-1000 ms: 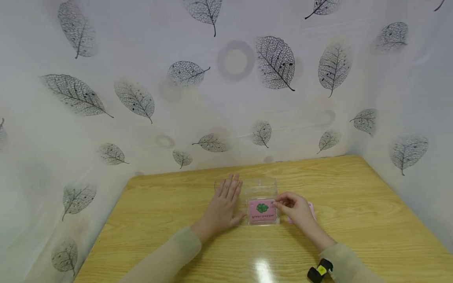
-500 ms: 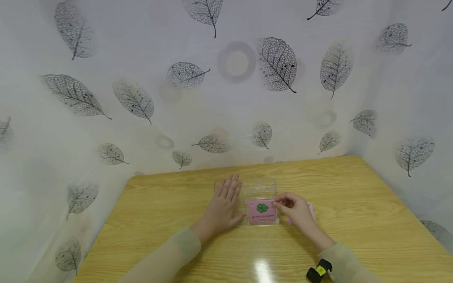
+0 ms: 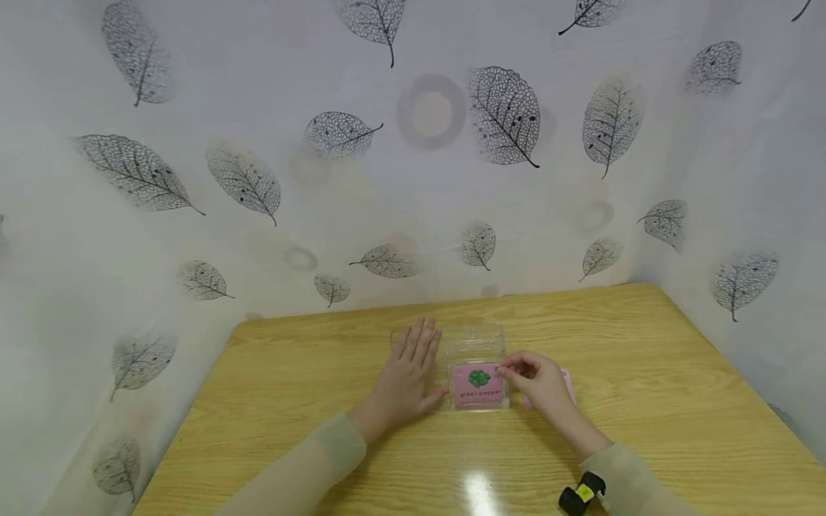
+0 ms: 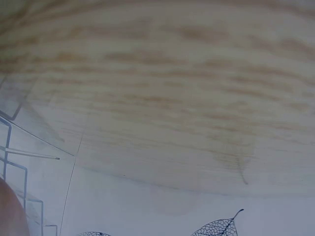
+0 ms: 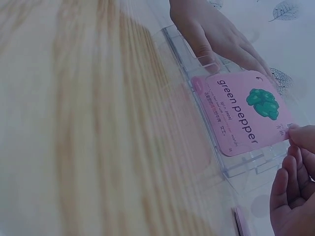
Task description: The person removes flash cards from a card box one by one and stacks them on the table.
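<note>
A pink flash card [image 3: 477, 395] printed "green pepper", with a green pepper picture, lies over one compartment of a clear plastic box [image 3: 476, 348]. My right hand [image 3: 539, 381] pinches its right corner between thumb and fingertips. In the right wrist view the card [image 5: 224, 110] looks slightly tilted above the box's rim. My left hand [image 3: 406, 371] rests palm down with straight fingers on the left part of the box. The left wrist view catches only box edges [image 4: 37, 155] and a bit of finger.
More pink cards [image 3: 569, 384] lie on the wooden table [image 3: 310, 358] to the right, partly covered by my right hand. A leaf-print cloth [image 3: 413, 179] hangs behind the table and along its sides. A black strap with a yellow mark [image 3: 584, 493] is on my right wrist.
</note>
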`<state>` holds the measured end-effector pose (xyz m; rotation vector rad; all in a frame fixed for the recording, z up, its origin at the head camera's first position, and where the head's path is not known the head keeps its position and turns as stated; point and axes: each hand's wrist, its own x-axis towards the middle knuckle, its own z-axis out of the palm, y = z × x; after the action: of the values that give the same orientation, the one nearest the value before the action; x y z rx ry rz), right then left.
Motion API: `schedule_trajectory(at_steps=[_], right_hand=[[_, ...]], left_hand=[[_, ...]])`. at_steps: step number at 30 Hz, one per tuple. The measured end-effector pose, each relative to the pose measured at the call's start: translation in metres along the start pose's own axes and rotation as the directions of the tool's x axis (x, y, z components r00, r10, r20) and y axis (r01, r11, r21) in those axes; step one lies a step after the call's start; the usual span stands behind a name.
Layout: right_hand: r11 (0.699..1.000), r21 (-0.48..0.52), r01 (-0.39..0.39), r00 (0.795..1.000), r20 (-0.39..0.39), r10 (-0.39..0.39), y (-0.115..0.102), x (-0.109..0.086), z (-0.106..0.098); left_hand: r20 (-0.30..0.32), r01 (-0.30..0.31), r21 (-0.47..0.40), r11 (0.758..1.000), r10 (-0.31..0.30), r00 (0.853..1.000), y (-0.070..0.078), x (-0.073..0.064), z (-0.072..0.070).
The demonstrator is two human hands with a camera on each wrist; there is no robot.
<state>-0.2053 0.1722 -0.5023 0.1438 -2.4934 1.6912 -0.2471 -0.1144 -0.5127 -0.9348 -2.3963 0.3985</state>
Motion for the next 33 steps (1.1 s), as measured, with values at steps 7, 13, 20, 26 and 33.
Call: schedule_trajectory(at_steps=[7,13,20,26,33], right_hand=[[1.0,0.013,-0.002,1.0,-0.004,0.002,-0.0014,-0.0008,-0.0004],[1.0,0.009,-0.013,1.0,-0.004,0.013,-0.002,-0.0001,-0.0011],[1.0,-0.001,-0.025,1.0,-0.008,0.025,-0.0028,0.001,-0.0014],[0.999,0.017,-0.035,0.999,-0.007,0.035,-0.004,0.0008,-0.0015],[1.0,0.004,-0.028,1.0,-0.007,0.028,-0.0053,-0.0002,-0.0029]], left_hand=[[0.013,0.003,-0.013,1.0,-0.003,1.0,0.0006,0.0,-0.0018],[0.024,0.007,-0.02,1.0,-0.006,1.0,0.0005,0.0003,-0.0038],[0.012,0.005,-0.01,1.0,-0.005,1.0,-0.0001,0.0009,-0.0021],[-0.004,0.003,0.005,1.0,-0.003,1.0,-0.0003,0.0013,-0.0006],[0.014,0.002,-0.006,1.0,-0.002,1.0,0.0,0.0007,-0.0015]])
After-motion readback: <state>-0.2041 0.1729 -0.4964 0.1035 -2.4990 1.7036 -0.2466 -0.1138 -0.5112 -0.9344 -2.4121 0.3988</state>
